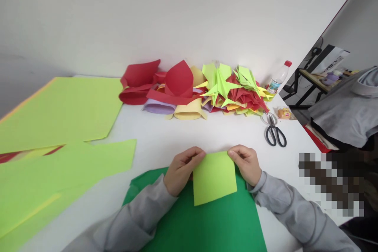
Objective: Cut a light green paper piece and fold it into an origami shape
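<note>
I have my left hand (pixel 184 170) nearly closed, thumb and fingers pinching the upper left corner of a yellow-green paper (pixel 215 177). My right hand (pixel 246 163) is closed the same way on its upper right corner, so the piece spans the gap between them, its face turned toward my camera. I hold it over a large green sheet (pixel 203 220) on the white desk (pixel 153 130), nearest me; whether its lower edge touches the sheet, I cannot tell.

Ahead, against the wall, I see red curled papers (pixel 179 80) and, just right of them, a pile of folded paper pieces (pixel 222 82) in yellow-green, red and orange. Black-handled scissors (pixel 273 133) lie beyond my right hand, near a small snack packet (pixel 284 113) whose print is too small for me to read. The red-capped bottle (pixel 277 79) has a blue and white label, also unreadable from here. Off to the right, a black-and-white bag (pixel 332 62) carries dark lettering I cannot make out. Large yellow-green sheets (pixel 65 112) cover the desk's left side.
</note>
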The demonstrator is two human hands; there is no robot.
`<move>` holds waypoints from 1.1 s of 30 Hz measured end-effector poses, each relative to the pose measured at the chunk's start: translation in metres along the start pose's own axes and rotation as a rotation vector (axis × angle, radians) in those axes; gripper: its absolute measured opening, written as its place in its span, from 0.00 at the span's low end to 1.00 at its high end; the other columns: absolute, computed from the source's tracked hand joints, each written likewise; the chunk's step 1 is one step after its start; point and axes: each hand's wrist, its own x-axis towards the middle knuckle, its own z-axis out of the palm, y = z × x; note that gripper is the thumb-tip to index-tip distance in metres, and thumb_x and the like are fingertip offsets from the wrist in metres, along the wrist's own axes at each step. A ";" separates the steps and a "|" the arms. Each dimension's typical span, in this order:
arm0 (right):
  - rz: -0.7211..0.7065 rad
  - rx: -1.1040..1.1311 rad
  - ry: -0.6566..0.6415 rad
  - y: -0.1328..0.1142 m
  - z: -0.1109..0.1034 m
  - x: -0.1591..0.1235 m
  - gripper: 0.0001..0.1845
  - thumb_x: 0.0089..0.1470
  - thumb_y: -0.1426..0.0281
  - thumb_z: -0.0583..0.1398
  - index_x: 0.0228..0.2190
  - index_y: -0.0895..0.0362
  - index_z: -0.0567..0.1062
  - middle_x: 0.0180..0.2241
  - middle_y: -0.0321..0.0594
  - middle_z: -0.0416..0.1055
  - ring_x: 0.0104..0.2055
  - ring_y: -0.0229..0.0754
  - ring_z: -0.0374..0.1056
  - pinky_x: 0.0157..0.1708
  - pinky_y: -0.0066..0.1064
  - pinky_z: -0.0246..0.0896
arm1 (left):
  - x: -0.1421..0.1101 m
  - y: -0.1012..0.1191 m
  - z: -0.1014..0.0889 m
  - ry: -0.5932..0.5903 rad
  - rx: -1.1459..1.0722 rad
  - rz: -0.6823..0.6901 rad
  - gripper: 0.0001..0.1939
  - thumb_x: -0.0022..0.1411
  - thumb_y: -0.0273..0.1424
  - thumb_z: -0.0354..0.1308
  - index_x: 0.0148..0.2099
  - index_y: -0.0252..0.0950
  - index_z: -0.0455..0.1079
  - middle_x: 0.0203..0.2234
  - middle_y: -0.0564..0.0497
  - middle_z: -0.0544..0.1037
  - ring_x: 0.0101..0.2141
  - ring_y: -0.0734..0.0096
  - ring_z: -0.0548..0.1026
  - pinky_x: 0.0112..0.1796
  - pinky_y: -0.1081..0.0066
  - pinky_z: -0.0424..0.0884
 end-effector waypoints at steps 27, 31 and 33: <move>0.214 0.203 -0.465 -0.002 0.006 -0.009 0.26 0.52 0.48 0.57 0.27 0.60 0.72 0.17 0.31 0.61 0.19 0.31 0.54 0.19 0.25 0.48 | 0.000 0.000 -0.005 -0.481 0.130 0.110 0.21 0.57 0.47 0.55 0.27 0.33 0.66 0.21 0.55 0.63 0.24 0.74 0.61 0.25 0.72 0.56; 0.226 0.206 -0.435 -0.001 0.009 -0.009 0.23 0.48 0.50 0.62 0.27 0.59 0.71 0.18 0.30 0.61 0.18 0.29 0.52 0.18 0.24 0.46 | 0.000 -0.001 -0.004 -0.465 0.139 0.113 0.21 0.56 0.48 0.55 0.26 0.33 0.65 0.21 0.56 0.62 0.23 0.75 0.60 0.25 0.72 0.55; 0.219 0.201 -0.436 -0.001 0.009 -0.009 0.22 0.48 0.51 0.61 0.26 0.59 0.70 0.17 0.29 0.60 0.18 0.29 0.51 0.18 0.23 0.45 | 0.000 0.000 -0.004 -0.460 0.142 0.108 0.21 0.56 0.48 0.55 0.26 0.33 0.65 0.20 0.56 0.62 0.23 0.75 0.59 0.24 0.72 0.55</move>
